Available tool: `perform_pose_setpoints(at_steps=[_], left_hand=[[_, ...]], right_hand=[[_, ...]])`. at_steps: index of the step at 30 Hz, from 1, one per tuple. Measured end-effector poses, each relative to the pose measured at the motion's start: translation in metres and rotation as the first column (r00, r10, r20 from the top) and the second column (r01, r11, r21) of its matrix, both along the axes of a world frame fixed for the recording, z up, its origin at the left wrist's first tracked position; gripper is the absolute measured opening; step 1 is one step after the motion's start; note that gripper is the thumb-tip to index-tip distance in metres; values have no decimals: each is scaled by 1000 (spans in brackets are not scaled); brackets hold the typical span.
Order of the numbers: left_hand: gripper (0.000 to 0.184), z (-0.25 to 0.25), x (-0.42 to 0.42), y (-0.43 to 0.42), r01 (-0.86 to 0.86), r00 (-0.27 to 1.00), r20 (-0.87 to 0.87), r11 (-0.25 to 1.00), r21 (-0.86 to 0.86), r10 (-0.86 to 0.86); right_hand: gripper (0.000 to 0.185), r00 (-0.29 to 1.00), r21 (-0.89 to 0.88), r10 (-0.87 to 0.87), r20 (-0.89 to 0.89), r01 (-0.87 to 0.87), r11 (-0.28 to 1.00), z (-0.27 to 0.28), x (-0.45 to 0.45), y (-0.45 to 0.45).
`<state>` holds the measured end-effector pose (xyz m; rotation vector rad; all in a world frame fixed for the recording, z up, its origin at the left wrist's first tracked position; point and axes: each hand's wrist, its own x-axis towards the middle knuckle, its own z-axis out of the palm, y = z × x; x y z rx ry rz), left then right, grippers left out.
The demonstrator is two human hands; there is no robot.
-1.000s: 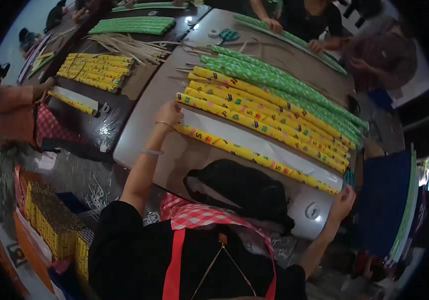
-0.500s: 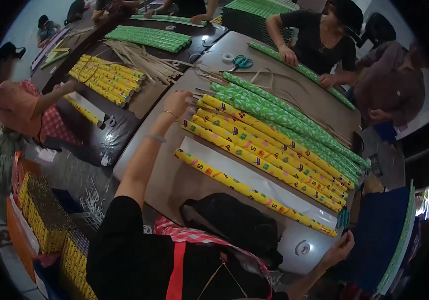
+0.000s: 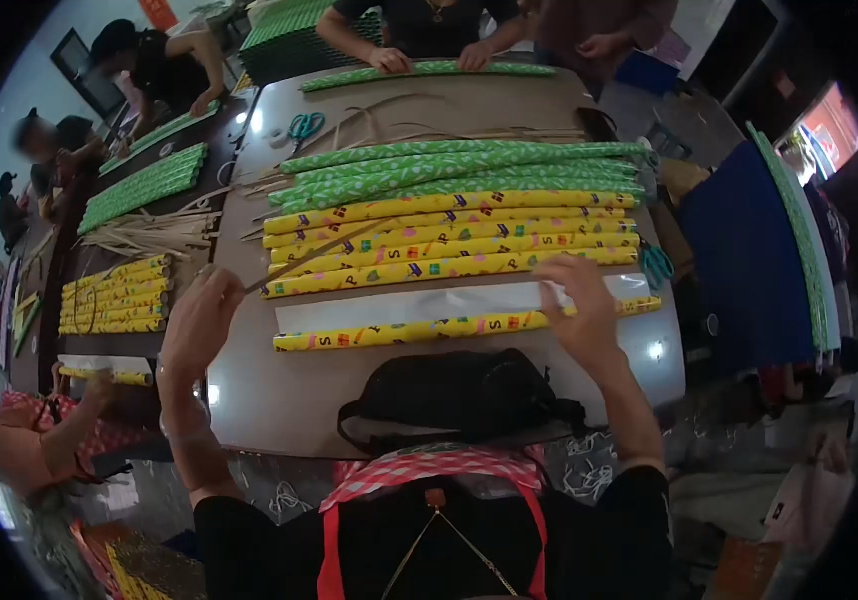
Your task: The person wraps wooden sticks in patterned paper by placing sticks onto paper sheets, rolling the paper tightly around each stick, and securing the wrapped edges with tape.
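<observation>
My left hand (image 3: 204, 320) is closed on one end of a thin brown strip (image 3: 319, 252), which slants up to the right over the yellow patterned rolls (image 3: 449, 243). Bent at the fingers, my right hand (image 3: 581, 305) hovers over the right part of a white sheet (image 3: 399, 308); whether it holds anything is unclear. Along the sheet's near edge lies a partly rolled yellow tube (image 3: 469, 325). Several green patterned rolls (image 3: 459, 165) lie just beyond the yellow ones.
A black bag (image 3: 449, 395) lies at the table's near edge. Teal scissors (image 3: 306, 127) sit at the back left, another teal-handled pair (image 3: 656, 265) at the right. Co-workers handle green rolls across the table (image 3: 249, 400) and at the left. A blue board (image 3: 749, 260) stands right.
The view has turned and the table now lies straighter. My left hand has taken hold of a brown strip. My right hand has moved from beside the yellow tube's right end to above the sheet.
</observation>
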<state>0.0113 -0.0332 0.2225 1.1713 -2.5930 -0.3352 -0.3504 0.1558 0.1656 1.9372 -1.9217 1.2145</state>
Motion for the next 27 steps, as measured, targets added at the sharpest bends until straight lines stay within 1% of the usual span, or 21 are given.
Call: perform_pose_setpoints(at_steps=[2,3,5,7,8,9,10,11,13,14,15,16,18,19,20,21,22,23,24,26,27], left_hand=[[8,26,-8,42,32,998,48,999,-38,-30],[9,37,-8,58,38,997,73,999,-24,-36],[8,52,0,75,119,991,60,992,-50,-116],[7,72,3,89,6,997,77,997,-77,0],[6,84,9,94,15,998,59,994,-104,-9],[5,98,17,97,25,999,42,991,-135,-19],[5,111,36,101,-9,993,112,986,-169,28],[5,125,56,105,-124,989,75,989,-75,130],[3,150,109,106,-294,956,28,953,78,293],[4,168,75,113,-353,935,16,926,136,354],[6,136,38,145,-196,973,-213,800,-567,88],[6,138,52,141,-190,974,-210,803,-566,83],[4,146,116,114,-176,978,-138,974,-144,156],[4,137,149,86,-181,978,-131,974,-138,164],[5,114,186,53,-215,957,-159,960,179,244],[8,89,205,37,-220,930,-161,851,477,331],[12,71,186,33,-106,961,-172,861,497,217],[16,54,150,26,9,977,-187,856,517,102],[7,35,114,26,148,951,-308,820,554,36],[7,-12,77,10,270,935,-354,688,674,-20],[9,-30,52,9,333,921,-385,631,701,-59]], right_hand=[[19,972,-10,235,3,-235,972,-2,34,-36],[27,943,-37,330,-50,-332,943,-11,51,-58],[42,892,-57,416,-178,-431,901,-20,90,-101],[30,840,-212,487,-239,-535,818,-37,119,-145],[30,850,-218,474,-229,-519,826,-35,124,-160],[28,769,24,621,-148,-625,780,-32,127,-174],[28,678,247,735,-29,-707,662,-30,127,-181],[28,689,235,724,-30,-699,675,-23,126,-178],[32,646,224,728,230,-763,606,8,120,-163],[38,662,275,721,205,-746,606,29,115,-149],[37,632,244,742,225,-774,585,44,108,-135],[35,596,213,763,248,-802,558,59,100,-119],[31,604,298,750,271,-793,531,98,76,-77],[27,666,297,718,200,-740,604,113,61,-57],[24,721,290,681,129,-684,669,124,44,-38],[18,743,247,663,85,-661,709,131,24,-23],[20,769,182,636,73,-637,749,137,7,-4],[17,826,209,558,79,-562,801,144,-7,18],[15,875,242,477,82,-481,843,149,-18,39],[13,961,393,275,34,-266,880,152,-33,77],[16,978,389,193,78,-208,897,147,-37,93]])
